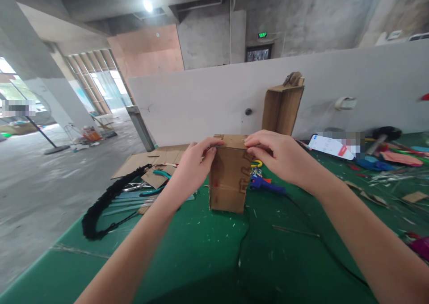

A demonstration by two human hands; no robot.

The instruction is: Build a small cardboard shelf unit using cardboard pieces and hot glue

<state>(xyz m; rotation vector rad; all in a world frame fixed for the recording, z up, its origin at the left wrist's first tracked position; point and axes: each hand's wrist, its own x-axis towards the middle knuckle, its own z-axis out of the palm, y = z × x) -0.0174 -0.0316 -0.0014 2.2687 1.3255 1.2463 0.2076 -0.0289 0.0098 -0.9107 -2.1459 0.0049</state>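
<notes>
A brown cardboard box (229, 183) stands upright on the green table, with printed dark marks on its front. My left hand (203, 156) pinches the box's top left corner between thumb and fingers. At the top right corner, my right hand (268, 152) grips the edge the same way, fingers on the top and thumb near the front. Just right of the box lies a blue glue gun (268, 185) with its black cord running toward me. Whatever is behind the box is hidden.
On the left lie a black fuzzy strip (100, 206), teal-handled pliers (157, 190) and cardboard sheets (134, 163). A taller open cardboard piece (281, 110) leans by the white partition (201, 98). A phone (330, 147) and scraps lie on the right of the green table (201, 259).
</notes>
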